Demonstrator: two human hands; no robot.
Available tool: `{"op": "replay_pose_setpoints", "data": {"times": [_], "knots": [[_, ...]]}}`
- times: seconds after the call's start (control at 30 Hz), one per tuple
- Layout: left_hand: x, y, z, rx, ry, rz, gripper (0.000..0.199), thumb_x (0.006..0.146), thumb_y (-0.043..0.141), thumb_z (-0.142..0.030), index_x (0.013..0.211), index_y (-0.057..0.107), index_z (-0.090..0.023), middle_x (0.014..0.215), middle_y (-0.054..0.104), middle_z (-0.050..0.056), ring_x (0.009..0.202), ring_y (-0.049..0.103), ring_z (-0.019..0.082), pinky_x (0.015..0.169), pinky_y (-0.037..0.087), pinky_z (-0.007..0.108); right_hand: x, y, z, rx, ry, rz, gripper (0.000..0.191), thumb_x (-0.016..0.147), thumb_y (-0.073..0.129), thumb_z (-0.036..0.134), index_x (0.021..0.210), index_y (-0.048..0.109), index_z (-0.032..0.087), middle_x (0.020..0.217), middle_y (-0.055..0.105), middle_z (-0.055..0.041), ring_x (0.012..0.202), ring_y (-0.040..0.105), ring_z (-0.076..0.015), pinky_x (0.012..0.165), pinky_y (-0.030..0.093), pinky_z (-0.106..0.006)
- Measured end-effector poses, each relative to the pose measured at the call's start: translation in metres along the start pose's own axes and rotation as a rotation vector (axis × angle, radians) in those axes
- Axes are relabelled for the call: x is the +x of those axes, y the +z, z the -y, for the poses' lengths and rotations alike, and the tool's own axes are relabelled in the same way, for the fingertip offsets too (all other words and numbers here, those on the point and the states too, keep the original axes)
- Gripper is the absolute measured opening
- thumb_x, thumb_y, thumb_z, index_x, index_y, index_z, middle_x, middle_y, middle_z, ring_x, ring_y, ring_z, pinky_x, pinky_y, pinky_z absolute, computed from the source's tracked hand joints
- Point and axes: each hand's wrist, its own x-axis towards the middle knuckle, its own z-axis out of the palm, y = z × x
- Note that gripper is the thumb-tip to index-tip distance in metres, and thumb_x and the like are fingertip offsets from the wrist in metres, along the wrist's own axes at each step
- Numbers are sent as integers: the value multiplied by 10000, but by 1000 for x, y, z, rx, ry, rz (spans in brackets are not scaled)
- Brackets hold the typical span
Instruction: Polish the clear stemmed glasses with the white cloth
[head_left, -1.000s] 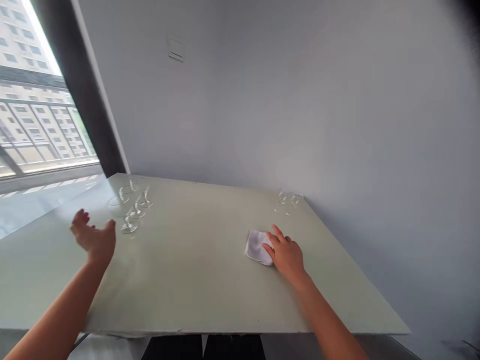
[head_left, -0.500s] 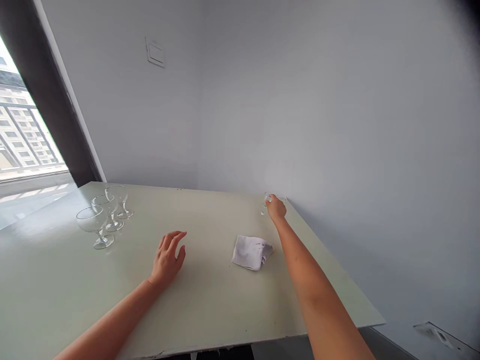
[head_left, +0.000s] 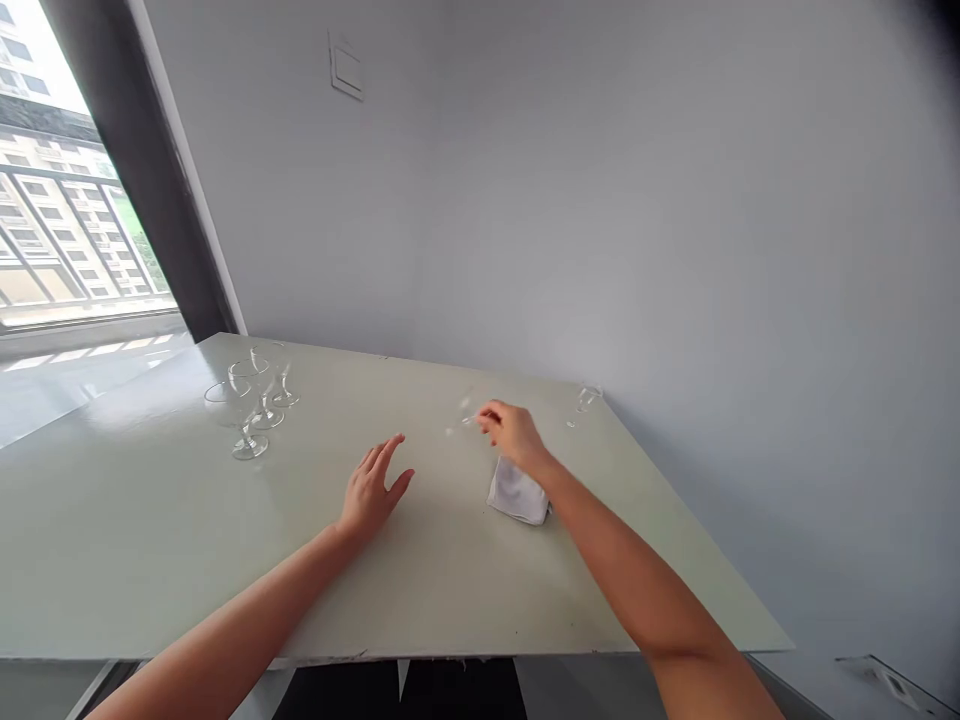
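My right hand (head_left: 510,430) is pinched on a clear stemmed glass (head_left: 463,412), smeared by motion, above the table behind the folded cloth. The white cloth (head_left: 517,495) lies on the table, its right side partly covered by my forearm. My left hand (head_left: 373,488) hovers over or rests on the tabletop, fingers spread, holding nothing. To its left, three stemmed glasses stand upright in a slanting row, the nearest glass (head_left: 249,445) in front. Another clear glass (head_left: 585,400) is at the far right corner by the wall.
The pale table (head_left: 420,580) meets grey walls at its back and right. A window (head_left: 67,200) is on the left, and a wall switch (head_left: 347,70) sits above. A socket plate (head_left: 892,685) shows low on the right wall.
My right hand has moved left from the far right corner with a glass, leaving another glass behind there. My left hand has opened a little wider. The camera view has shifted.
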Motion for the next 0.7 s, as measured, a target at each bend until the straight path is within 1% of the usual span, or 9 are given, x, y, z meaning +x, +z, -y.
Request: {"op": "replay_pose_setpoints", "data": {"times": [0.1,0.17,0.23,0.3,0.33,0.4,0.47,0.57,0.7], "knots": [[-3,-2,-1,-69,-50,18,618,783,527,-407,1317,280,-218,1222,538,96,1110,514,237,884,424,377,-33,38,52,85,-98,151,172,825,481,368,801,619,268,656,615,32,521,533,-124,564,426,-269],[-6,-5,1,-142,-139,115,526,778,507,-406,1245,361,-212,1065,624,64,914,608,200,774,463,326,-49,53,72,172,-170,228,198,856,444,355,911,626,298,699,629,13,560,559,-146,582,438,-292],[-7,-9,4,-202,-246,193,394,794,462,-391,1145,429,-216,869,653,9,683,612,144,664,460,273,-57,55,76,211,-188,244,288,880,411,350,1134,540,309,808,647,-3,603,582,-150,609,447,-298],[-7,-14,4,-211,-332,190,346,796,445,-396,1094,445,-222,772,629,-22,581,564,114,621,437,250,-61,47,62,85,-121,189,338,868,445,355,1196,491,288,869,645,-14,643,586,-149,642,439,-298],[-6,-16,3,-201,-360,170,343,793,447,-404,1086,445,-226,753,616,-30,561,541,107,613,426,244,-64,41,49,-25,-68,146,297,844,490,344,1125,543,263,849,639,-23,662,580,-155,651,427,-302],[-3,-18,0,-173,-393,156,348,789,444,-413,1088,439,-233,718,590,-39,535,502,100,591,403,233,-71,30,18,-177,25,93,72,749,603,259,776,631,199,736,606,-52,715,563,-194,652,392,-319],[0,-17,-4,-157,-409,180,361,790,436,-418,1101,428,-235,692,568,-44,523,476,101,570,381,227,-81,23,-14,-230,104,52,139,638,652,130,555,552,178,661,561,-60,744,548,-215,625,363,-311],[0,-14,-8,-152,-414,251,418,782,446,-458,1137,403,-240,696,561,-42,542,479,107,564,368,227,-97,18,-51,-219,194,-39,152,623,607,81,542,521,177,689,554,-46,719,535,-185,589,337,-282],[-4,-13,-7,-150,-404,327,525,757,465,-527,1184,359,-239,710,562,-36,570,502,121,566,373,235,-107,-3,-78,-91,277,-178,126,741,509,226,644,563,168,620,555,-15,619,527,-155,529,349,-260]]}}
